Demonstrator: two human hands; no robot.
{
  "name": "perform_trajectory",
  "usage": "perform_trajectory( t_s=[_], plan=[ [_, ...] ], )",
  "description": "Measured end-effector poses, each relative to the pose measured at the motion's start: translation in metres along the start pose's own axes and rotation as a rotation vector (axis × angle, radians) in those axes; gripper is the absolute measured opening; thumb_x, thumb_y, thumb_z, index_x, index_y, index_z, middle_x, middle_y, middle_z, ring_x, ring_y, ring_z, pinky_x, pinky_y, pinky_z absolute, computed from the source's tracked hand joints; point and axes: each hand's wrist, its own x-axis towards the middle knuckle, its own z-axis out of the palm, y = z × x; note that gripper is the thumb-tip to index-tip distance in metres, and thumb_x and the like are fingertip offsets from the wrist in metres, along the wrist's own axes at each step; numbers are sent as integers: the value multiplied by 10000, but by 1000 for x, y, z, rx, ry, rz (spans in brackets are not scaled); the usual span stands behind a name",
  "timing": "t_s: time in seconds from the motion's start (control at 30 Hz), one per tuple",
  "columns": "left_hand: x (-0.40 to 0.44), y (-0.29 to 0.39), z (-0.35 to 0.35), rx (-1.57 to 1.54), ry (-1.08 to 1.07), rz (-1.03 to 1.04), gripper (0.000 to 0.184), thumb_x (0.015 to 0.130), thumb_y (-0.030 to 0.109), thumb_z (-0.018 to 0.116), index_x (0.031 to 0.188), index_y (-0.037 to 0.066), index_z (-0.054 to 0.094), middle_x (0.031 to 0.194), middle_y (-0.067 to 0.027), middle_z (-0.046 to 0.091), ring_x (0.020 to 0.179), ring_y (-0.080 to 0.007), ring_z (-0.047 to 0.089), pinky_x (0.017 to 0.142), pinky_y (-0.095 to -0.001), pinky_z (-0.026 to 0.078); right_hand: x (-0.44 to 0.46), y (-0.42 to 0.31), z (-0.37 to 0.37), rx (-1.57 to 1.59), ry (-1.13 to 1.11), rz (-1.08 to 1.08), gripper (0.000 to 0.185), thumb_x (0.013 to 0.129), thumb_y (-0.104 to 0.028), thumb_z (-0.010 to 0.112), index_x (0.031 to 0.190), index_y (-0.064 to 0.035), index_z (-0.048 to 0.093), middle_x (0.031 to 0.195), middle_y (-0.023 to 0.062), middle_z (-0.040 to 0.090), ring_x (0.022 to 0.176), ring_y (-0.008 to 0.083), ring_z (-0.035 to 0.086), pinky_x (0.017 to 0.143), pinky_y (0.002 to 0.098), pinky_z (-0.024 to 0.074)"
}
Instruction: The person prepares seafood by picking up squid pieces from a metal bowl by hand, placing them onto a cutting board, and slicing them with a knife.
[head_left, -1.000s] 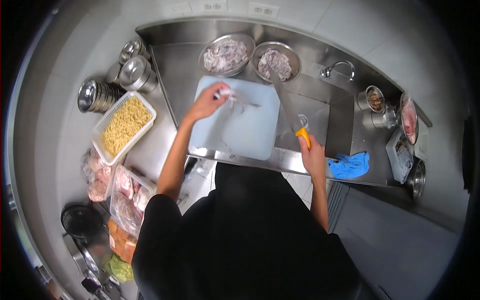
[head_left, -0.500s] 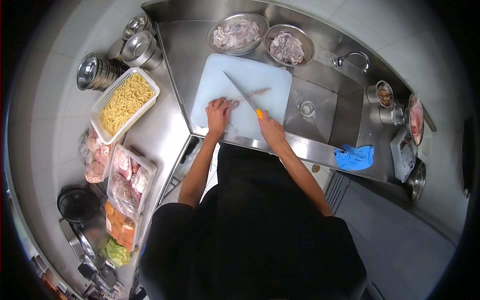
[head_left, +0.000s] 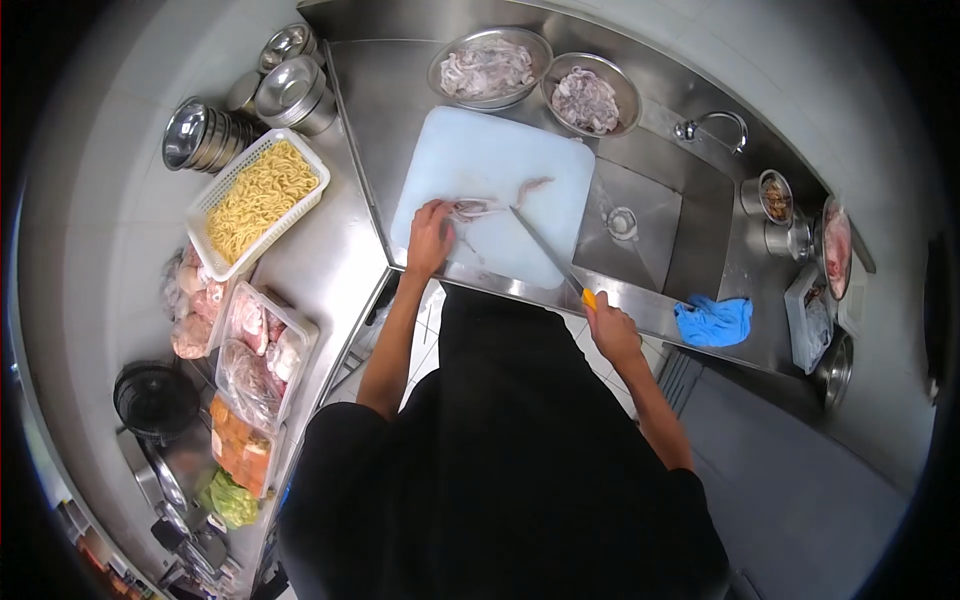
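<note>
On the white cutting board point(head_left: 430, 160) lies a small pale squid piece point(head_left: 478, 208). The curled fingers of my left hand point(head_left: 431, 236) press on its left end. My right hand point(head_left: 613, 330) grips a long knife point(head_left: 547, 249) by its yellow handle, in front of the counter edge. The blade points up and left over the board, its tip close to the right end of the squid piece. A thin reddish scrap point(head_left: 534, 186) lies farther back on the board, and thin dark strands lie nearer the front edge.
Behind the board stand two metal bowls of squid point(head_left: 488, 68) point(head_left: 588, 99). To the right are a sink point(head_left: 640, 225), a faucet point(head_left: 722, 118) and a blue cloth point(head_left: 714, 320). A white basket of noodles point(head_left: 322, 176) and plastic tubs of meat point(head_left: 300, 365) sit on the left counter.
My right hand has drawn the knife back toward me and to the right, so its tip moved from mid-board to beside the squid. The squid piece appears more spread out. My left hand stays by it.
</note>
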Motion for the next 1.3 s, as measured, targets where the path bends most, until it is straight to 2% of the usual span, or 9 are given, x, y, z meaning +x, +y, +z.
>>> perform_trajectory(
  t_s=[0.17,0.37,0.47,0.7,0.87,1.1,1.2,1.23,1.3],
  plan=[
    [-7,1,-10,-70,46,-27,383,859,78,699,1234,44,636,1309,-189,560,1187,-394,535,1031,-459,453,30,-52,2,119,122,-102,320,1066,-331,510,1125,-20,468,796,242,707,765,478,703,686,565,566],
    [2,3,23,-12,174,-69,249,899,90,682,1137,30,640,1136,-160,591,1048,-373,532,945,-471,453,108,-152,9,263,43,-196,325,1080,-309,471,1123,12,446,850,288,710,828,495,697,740,597,542],
    [-1,0,32,54,216,-59,234,898,85,683,1119,28,635,1142,-157,597,1057,-371,533,950,-473,451,136,-170,31,227,-5,-186,325,1082,-299,467,1140,19,434,868,287,714,848,487,704,742,589,551],
    [3,19,38,129,277,-104,183,879,50,687,1051,21,631,1101,-162,620,1040,-389,531,929,-482,457,136,-152,47,220,-26,-156,304,1076,-284,475,1187,-3,437,912,285,712,883,485,701,773,595,548],
    [4,19,40,126,285,-123,143,865,26,683,987,20,607,1062,-155,617,1003,-383,528,893,-490,454,87,-119,35,237,-107,-100,288,1076,-293,470,1199,-32,458,949,300,703,929,491,689,792,610,530],
    [2,-1,27,25,339,-173,159,898,3,648,1056,20,642,1021,-169,612,981,-383,547,866,-465,472,20,-46,9,164,-185,-20,348,1068,-358,478,1202,-37,489,924,300,702,904,508,686,798,593,542],
    [-5,-23,14,-172,312,-332,124,904,35,670,1026,22,658,983,-155,658,914,-325,623,796,-422,513,9,-15,-4,177,-126,-37,379,1060,-397,494,1208,-49,501,907,303,699,888,510,686,793,599,540],
    [-4,-24,9,-315,329,-411,96,922,71,693,1000,20,667,917,-126,699,817,-241,671,718,-363,534,8,-5,-2,178,-97,-33,388,1056,-405,500,1216,-52,505,901,302,699,882,512,685,792,600,540],
    [-1,-24,0,-326,321,-483,104,931,84,704,1003,17,667,891,-113,706,793,-194,669,700,-331,536,10,1,-4,214,-42,-13,397,1054,-416,503,1222,-57,514,881,295,698,865,516,680,785,605,535]
  ],
)
